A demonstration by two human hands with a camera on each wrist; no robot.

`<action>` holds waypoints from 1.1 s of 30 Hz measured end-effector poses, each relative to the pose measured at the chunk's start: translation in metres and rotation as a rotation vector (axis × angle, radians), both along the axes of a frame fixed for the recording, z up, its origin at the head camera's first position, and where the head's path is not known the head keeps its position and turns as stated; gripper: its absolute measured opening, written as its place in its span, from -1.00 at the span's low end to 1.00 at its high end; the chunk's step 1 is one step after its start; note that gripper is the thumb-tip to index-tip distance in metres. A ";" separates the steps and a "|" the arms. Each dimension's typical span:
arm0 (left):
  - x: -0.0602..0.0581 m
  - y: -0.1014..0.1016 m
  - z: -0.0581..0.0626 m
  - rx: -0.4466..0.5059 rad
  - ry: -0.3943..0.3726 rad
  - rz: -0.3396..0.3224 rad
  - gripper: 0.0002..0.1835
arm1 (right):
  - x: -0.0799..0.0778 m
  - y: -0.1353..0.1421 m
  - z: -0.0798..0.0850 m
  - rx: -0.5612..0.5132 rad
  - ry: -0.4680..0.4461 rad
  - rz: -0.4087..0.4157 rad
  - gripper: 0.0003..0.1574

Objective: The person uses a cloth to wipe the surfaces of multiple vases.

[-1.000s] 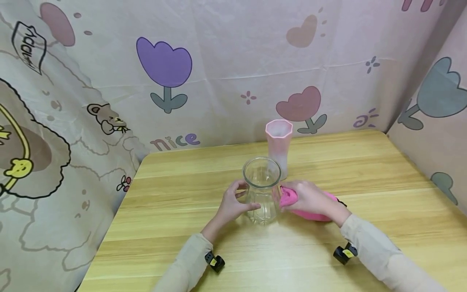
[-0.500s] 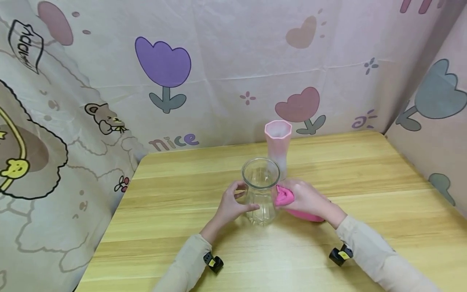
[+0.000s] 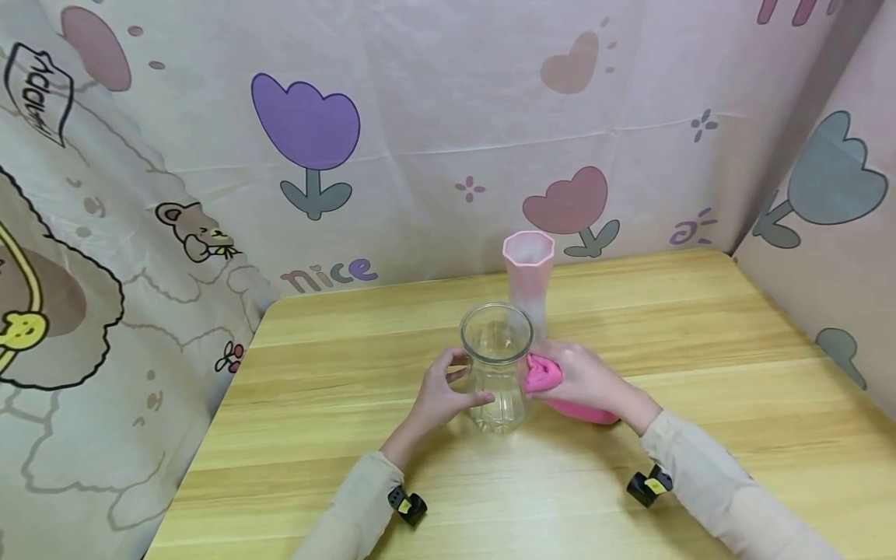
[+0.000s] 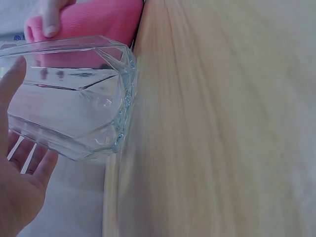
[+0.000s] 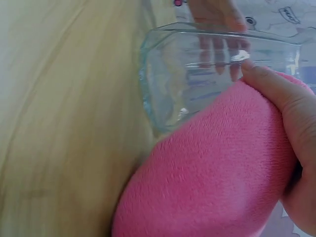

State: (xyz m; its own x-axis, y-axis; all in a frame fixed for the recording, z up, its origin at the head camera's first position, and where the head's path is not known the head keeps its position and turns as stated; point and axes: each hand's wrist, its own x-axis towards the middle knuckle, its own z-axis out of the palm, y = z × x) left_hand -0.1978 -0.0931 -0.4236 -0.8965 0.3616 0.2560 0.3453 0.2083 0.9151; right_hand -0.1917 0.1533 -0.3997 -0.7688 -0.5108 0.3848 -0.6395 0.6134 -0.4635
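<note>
A clear glass vase (image 3: pixel 497 389) with a round rim and faceted lower body stands upright on the table. My left hand (image 3: pixel 442 393) grips its left side, thumb in front and fingers behind. On the opposite side, my right hand (image 3: pixel 577 377) holds a bunched pink cloth (image 3: pixel 544 373) right at the vase's wall. The rest of the cloth (image 5: pixel 207 168) hangs below the palm down to the tabletop, its plush surface plain in the right wrist view. Through the glass (image 4: pixel 64 98), part of the pink cloth shows in the left wrist view.
Just behind the glass vase stands a taller pink-and-white vase (image 3: pixel 529 272) with an angular rim, partly hidden by the glass and the right hand. The wooden table (image 3: pixel 336 435) ends at a printed fabric backdrop (image 3: pixel 420 194), which also runs along both sides.
My right hand has moved left with the pink cloth, up to the glass vase's side. The left hand keeps its grip, and the whole head view has shifted slightly.
</note>
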 end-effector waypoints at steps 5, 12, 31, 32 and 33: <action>-0.007 0.000 -0.014 0.001 -0.001 0.007 -0.31 | 0.000 0.002 -0.009 0.093 -0.001 -0.008 -0.51; -0.009 -0.002 -0.014 0.008 -0.003 -0.005 -0.30 | -0.001 0.003 -0.015 0.206 -0.026 0.003 -0.33; 0.002 0.014 0.004 -0.194 0.257 0.132 -0.03 | 0.001 0.026 0.012 -0.002 -0.010 -0.126 -0.12; 0.002 0.017 0.004 -0.208 0.277 0.166 0.01 | 0.001 0.026 0.012 -0.002 -0.003 -0.124 -0.12; 0.003 0.021 0.005 -0.217 0.298 0.204 0.05 | 0.001 0.025 0.012 -0.002 0.003 -0.124 -0.12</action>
